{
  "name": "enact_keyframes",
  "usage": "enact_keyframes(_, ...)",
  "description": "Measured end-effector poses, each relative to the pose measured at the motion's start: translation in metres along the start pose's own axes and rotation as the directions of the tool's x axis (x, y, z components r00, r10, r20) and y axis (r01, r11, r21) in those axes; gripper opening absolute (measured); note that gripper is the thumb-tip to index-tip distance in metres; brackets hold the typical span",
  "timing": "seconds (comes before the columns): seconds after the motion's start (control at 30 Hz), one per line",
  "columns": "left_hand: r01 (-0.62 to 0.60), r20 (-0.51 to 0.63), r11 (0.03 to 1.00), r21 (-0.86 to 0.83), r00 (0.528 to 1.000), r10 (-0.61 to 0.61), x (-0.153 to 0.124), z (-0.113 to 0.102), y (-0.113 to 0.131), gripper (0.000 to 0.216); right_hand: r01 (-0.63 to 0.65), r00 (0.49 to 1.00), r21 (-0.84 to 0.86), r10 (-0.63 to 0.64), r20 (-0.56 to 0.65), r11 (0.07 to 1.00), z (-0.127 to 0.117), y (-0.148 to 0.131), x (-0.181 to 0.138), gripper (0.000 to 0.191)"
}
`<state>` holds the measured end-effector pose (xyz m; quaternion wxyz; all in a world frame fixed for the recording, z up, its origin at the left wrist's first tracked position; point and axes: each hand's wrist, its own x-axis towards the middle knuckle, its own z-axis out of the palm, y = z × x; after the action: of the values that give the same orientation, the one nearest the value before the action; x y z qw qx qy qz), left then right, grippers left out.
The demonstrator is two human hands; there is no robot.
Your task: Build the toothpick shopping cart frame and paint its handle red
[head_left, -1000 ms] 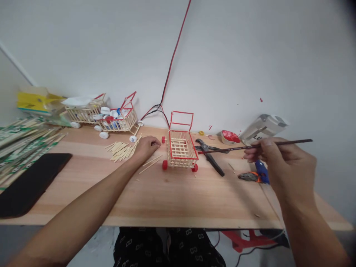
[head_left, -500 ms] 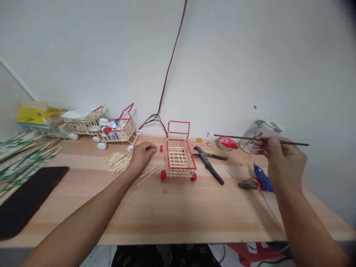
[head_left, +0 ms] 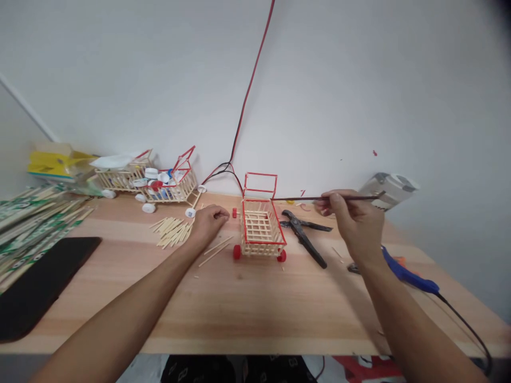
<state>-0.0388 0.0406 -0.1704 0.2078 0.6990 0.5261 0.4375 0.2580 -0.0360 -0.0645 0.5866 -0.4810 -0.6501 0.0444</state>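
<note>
A miniature shopping cart [head_left: 261,248] made of thin wooden sticks stands upright on the table, with red rims, a red handle frame and red wheels. My right hand [head_left: 355,218] grips a thin dark paintbrush [head_left: 297,199] held level. Its left end is at the cart's back right corner, near the handle's base; I cannot tell whether it touches. Just left of the cart's left wheel [head_left: 235,213], my left hand [head_left: 209,226] rests with fingers curled together. Whatever they may hold is hidden.
Black pliers [head_left: 303,239] lie right of the cart, and a blue glue gun [head_left: 411,276] lies beyond my right wrist. Cut sticks [head_left: 171,231] are heaped at left. Two more carts [head_left: 179,189], bundled sticks [head_left: 35,223] and a black pad [head_left: 51,282] are farther left.
My right hand has carried the paintbrush leftward, bringing its left end to the cart's back corner. It now covers the red paint cup. My left hand stays beside the cart.
</note>
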Motion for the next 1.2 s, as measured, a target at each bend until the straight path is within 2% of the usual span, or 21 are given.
enact_keyframes(0.17, -0.001, 0.003, 1.000, 0.011, 1.000, 0.001, 0.000, 0.000, 0.000, 0.013, 0.031, 0.999, -0.025, -0.030, 0.024, 0.999, 0.007, 0.007, -0.003, 0.023)
enact_keyframes(0.43, 0.017, -0.002, 1.000, 0.007, 1.000, -0.017, 0.001, -0.001, 0.002, 0.013, 0.166, 0.985, -0.271, -0.151, 0.078, 0.948, 0.009, -0.005, -0.003, 0.027)
enact_keyframes(0.7, 0.019, -0.003, 1.000, 0.010, 1.000, -0.019, 0.001, -0.001, 0.003, 0.012, 0.176, 0.984, -0.317, -0.160, 0.077, 0.932, 0.011, -0.008, -0.004, 0.029)
enact_keyframes(0.93, -0.007, -0.003, 1.000, 0.020, 1.000, 0.007, 0.001, 0.000, 0.000, 0.012, 0.218, 0.973, -0.330, -0.233, -0.005, 0.918, -0.004, -0.014, -0.003, 0.025)
enact_keyframes(1.2, 0.011, 0.000, 1.000, 0.005, 1.000, -0.011, 0.001, 0.000, 0.001, 0.012, 0.295, 0.946, -0.391, -0.324, -0.009, 0.872, -0.004, -0.018, 0.001, 0.025)
